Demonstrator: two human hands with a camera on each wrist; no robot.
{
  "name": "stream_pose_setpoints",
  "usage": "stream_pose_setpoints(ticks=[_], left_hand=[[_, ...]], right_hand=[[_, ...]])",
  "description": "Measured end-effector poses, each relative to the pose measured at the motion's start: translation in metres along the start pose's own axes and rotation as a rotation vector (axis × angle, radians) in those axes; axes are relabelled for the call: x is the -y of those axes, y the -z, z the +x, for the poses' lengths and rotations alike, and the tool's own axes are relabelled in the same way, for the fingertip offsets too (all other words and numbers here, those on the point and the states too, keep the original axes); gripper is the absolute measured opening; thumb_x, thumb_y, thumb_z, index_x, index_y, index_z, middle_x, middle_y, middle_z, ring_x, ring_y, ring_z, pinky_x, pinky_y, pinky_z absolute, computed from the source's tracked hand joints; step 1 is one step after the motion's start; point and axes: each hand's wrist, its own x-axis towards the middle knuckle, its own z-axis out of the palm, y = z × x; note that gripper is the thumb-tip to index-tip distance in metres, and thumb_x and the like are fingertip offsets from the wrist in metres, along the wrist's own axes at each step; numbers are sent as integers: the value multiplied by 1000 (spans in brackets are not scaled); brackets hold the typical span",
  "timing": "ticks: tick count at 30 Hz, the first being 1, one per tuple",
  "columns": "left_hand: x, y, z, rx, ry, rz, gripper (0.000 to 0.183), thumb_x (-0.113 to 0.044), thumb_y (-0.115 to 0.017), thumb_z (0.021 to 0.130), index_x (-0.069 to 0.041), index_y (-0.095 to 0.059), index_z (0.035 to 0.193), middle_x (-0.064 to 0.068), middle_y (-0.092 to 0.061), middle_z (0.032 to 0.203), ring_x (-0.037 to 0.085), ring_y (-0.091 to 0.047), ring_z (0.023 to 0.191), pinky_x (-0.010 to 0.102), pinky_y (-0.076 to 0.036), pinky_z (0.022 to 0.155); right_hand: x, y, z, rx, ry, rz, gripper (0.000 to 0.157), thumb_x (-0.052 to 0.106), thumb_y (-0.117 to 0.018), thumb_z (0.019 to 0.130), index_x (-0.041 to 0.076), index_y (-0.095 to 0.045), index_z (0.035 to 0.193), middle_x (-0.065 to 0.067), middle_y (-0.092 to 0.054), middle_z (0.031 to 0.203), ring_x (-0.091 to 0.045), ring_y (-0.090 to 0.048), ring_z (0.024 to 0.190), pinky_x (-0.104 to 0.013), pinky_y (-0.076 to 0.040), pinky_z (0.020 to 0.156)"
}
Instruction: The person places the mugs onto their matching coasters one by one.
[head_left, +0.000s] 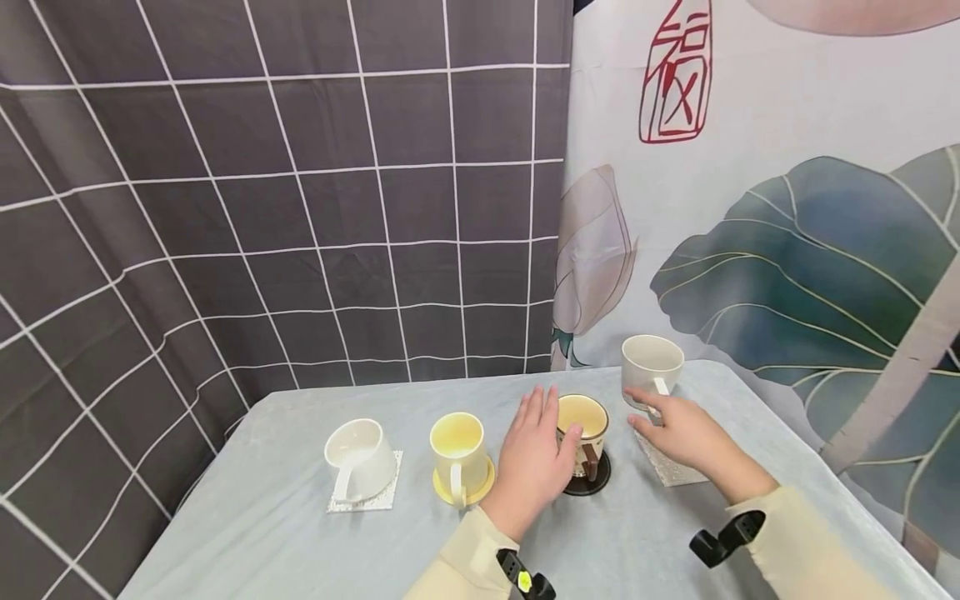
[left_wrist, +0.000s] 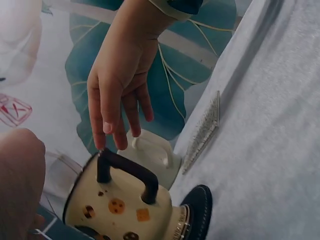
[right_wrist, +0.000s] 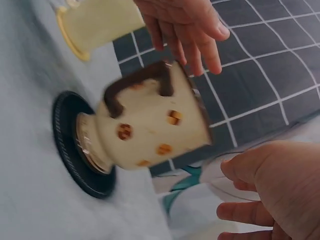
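Note:
My left hand (head_left: pixel 531 467) is beside the left of a cream mug (right_wrist: pixel 150 120) with a brown handle and cookie-like spots, its fingers straight and holding nothing. That mug stands upright on a round black coaster (head_left: pixel 592 485). Over to the right, my right hand (head_left: pixel 692 435) reaches forward with loosely extended fingers, near an off-white mug (head_left: pixel 647 360) at the back. Its fingertips overlap that mug's handle side in the head view; I cannot tell whether they touch. Under this hand lies a square, light, textured coaster (head_left: pixel 677 475), partly hidden.
A yellow mug (head_left: pixel 459 458) stands on a round yellow coaster (head_left: pixel 486 486). At the left, a white mug (head_left: pixel 367 467) is on a square white coaster (head_left: pixel 386 500). A pale blue cloth (head_left: pixel 270 517) covers the table; dark gridded and lotus-patterned curtains hang behind.

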Motion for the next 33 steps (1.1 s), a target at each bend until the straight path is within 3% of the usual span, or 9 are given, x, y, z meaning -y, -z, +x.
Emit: stream_pose_setpoints(ticks=[7,12,18,25,33], left_hand=[[-19,0,10,10,-68,104,59,-45,-41,106,-11,-42,155,13,-36,161,30,-30,150,44,-29,121],[-39,-10,8,-29,-208,189,58,-44,-40,107,-10,-44,154,11,-38,160,26,-32,150,41,-30,121],[-62,-27,-3,-30,-384,382,60,-48,-36,107,-13,-42,155,3,-37,162,20,-30,150,35,-26,122],[-73,-51,-12,124,-544,435,61,-51,-30,107,-19,-35,159,-6,-32,164,11,-27,150,26,-20,122],[-64,-76,-17,294,-542,427,62,-56,-28,106,-24,-34,159,-11,-29,164,9,-27,150,24,-23,120]], right_hand=[[-12,25,8,-20,-15,-52,52,28,-64,99,0,-56,141,-33,-64,122,-48,-66,103,-63,-51,81],[-24,32,10,-46,-50,-52,54,30,-61,101,-1,-51,144,-36,-60,127,-52,-63,108,-66,-50,85],[-42,30,9,-93,-97,-16,54,30,-56,103,-3,-49,144,-33,-55,137,-55,-56,118,-69,-47,92],[-57,21,4,-233,-98,98,47,20,-59,102,-7,-53,140,-35,-60,128,-53,-62,111,-63,-53,87],[-67,7,3,-260,-139,108,45,20,-58,102,-6,-55,138,-33,-64,123,-53,-64,107,-64,-52,87]])
